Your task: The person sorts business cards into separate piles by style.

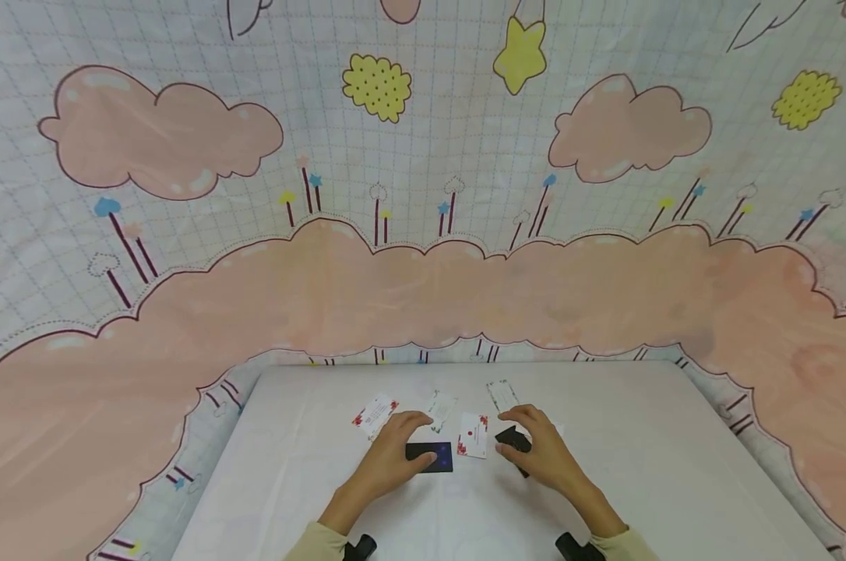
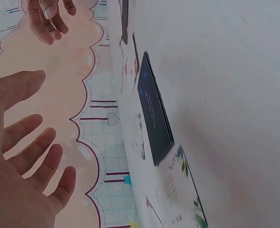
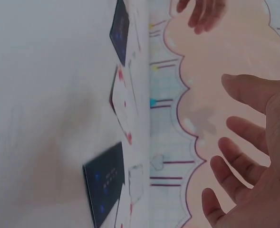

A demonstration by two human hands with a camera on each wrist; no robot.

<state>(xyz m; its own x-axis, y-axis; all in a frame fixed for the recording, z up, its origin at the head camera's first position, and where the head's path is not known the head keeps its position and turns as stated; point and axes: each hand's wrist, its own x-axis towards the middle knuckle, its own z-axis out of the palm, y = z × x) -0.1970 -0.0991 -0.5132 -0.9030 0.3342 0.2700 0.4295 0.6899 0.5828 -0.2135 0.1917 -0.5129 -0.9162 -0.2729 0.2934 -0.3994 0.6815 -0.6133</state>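
My left hand (image 1: 393, 458) hovers over a dark blue card (image 1: 442, 460), fingers spread and relaxed, holding nothing. The left wrist view shows this dark card (image 2: 154, 111) lying on the table, well apart from the fingers. My right hand (image 1: 548, 450) is likewise spread, above a second dark card (image 1: 512, 439) that it partly covers in the head view. In the right wrist view that dark card (image 3: 105, 178) overlaps a white one. Between the hands lies a white card with red flowers (image 1: 473, 436).
Farther back on the white table (image 1: 311, 436) are another red-cornered white card (image 1: 377, 413) and white cards with green leaf borders, one at centre (image 1: 440, 407) and one toward the right (image 1: 502, 395). Behind the table hangs a cloud-patterned cloth (image 1: 423, 296).
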